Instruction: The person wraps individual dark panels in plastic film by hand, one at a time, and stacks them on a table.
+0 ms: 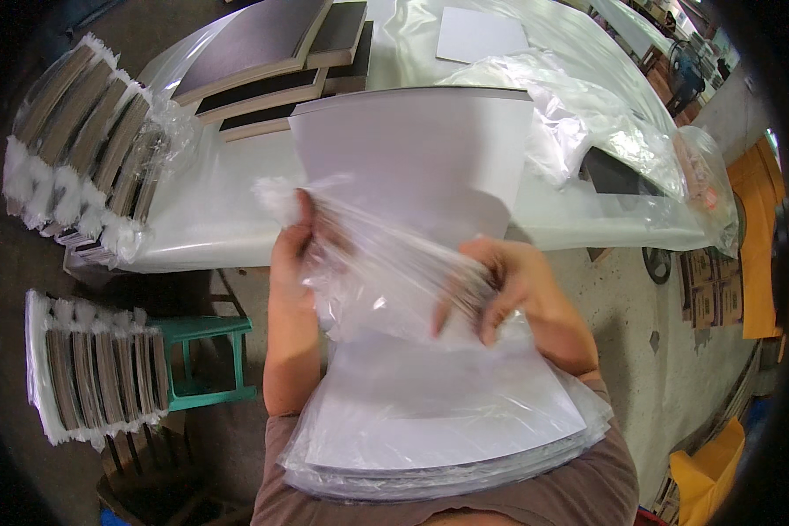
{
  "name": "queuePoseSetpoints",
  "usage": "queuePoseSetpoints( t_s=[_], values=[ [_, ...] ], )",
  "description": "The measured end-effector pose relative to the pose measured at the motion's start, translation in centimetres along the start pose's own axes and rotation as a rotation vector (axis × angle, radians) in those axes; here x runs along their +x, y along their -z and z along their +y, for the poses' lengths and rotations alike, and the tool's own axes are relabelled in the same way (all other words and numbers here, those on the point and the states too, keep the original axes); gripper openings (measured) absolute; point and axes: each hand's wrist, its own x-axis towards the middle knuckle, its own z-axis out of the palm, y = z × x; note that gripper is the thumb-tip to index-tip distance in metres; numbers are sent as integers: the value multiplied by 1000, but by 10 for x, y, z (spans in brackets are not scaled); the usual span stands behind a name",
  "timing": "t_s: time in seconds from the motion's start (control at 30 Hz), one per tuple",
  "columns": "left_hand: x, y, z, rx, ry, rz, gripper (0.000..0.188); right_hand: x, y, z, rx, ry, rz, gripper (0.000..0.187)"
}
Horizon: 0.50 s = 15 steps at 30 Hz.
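A clear plastic bag (386, 254) is stretched between my two hands, its film pulled into taut folds. My left hand (296, 241) is closed on the bunched end of the film. My right hand (504, 285) grips the other end, its fingers bent and partly blurred by motion. Below them, against my body, lies a stack of white sheets in clear plastic sleeves (447, 438). Just beyond my hands, a large pale board (412, 158) rests on the table's near edge. I cannot make out whether anything is inside the bag.
The table (210, 193) is covered in shiny film. Dark-faced thick boards (254, 44) are piled at its back left, beside wrapped bundles (88, 131). Crumpled plastic (579, 114) and a white sheet (480, 35) lie at right. Another wrapped stack (105, 368) rests by a green stool (206, 329).
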Motion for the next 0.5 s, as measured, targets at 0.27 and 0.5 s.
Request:
queuePoseSetpoints(
  t_s=[0.27,0.5],
  values=[
    [-20,-5,-3,261,-182,-407,38,-40,-5,7,107,359,253,49],
    [-35,2,-20,464,-59,-867,43,-53,-17,22,152,333,460,52]
  ],
)
